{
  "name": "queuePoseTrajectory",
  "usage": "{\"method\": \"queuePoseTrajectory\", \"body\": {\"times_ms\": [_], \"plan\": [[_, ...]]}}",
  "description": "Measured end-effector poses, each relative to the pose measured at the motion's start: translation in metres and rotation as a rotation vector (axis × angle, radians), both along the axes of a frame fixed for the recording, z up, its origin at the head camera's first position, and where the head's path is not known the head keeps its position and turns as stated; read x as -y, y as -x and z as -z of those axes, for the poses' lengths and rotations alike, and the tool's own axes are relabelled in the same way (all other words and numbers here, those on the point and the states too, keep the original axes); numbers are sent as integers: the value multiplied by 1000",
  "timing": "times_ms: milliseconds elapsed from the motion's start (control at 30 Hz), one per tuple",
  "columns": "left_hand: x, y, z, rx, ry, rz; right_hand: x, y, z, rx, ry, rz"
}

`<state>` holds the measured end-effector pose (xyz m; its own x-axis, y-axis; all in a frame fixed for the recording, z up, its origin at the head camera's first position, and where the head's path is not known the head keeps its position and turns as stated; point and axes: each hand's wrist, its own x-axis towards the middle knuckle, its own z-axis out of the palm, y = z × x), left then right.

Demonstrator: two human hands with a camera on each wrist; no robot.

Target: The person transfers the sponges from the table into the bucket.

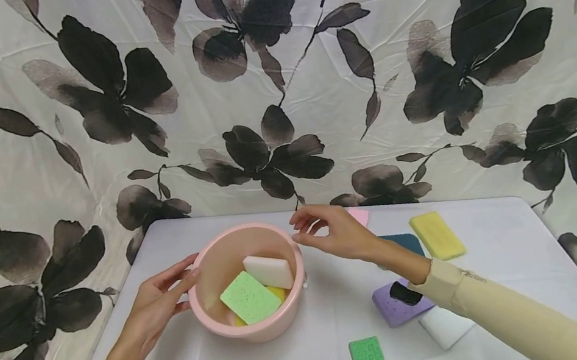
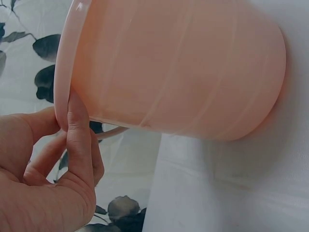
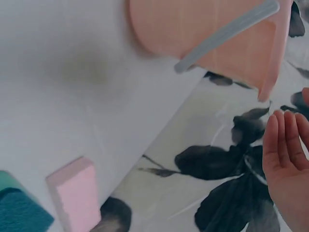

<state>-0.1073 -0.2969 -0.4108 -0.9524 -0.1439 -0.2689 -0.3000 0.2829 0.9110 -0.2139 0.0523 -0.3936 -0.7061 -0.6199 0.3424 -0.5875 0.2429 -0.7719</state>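
Bucket (image 1: 273,330), lower centre: head view alone reveals sponges (image 1: 250,298) inside; left hand (image 1: 158,297) pinches its rim (image 2: 67,53); right hand (image 1: 334,232) relaxed, thumb and fingers apart.

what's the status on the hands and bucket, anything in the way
Left hand gripping bucket; right hand empty, close beside it. Sponges inside. Nothing visibly blocking the opening.

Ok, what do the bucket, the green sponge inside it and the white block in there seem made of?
Bucket: likely plastic, smooth, with a slight sheen where its rim catches light.
Green sponge: probably cellulose or foam, I can't say which; matt, its face dotted with small pits.
White block: perhaps fine foam, since it looks matt and even, but no pores show.
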Motion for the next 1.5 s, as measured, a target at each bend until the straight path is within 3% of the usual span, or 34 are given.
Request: {"method": "queuePoseTrajectory", "body": {"times_ms": [400,700,967,1500], "plan": [[0,-1,-2,6,14,4,-34,6,12,76,-1,95],[0,-1,-4,8,-3,-1,-63,12,26,97,-18,167],[0,-1,-3,7,1,2,-88,17,38,83,-5,181],[-1,-1,-3,21,1,-2,-122,20,67,121,-80,277]]}}
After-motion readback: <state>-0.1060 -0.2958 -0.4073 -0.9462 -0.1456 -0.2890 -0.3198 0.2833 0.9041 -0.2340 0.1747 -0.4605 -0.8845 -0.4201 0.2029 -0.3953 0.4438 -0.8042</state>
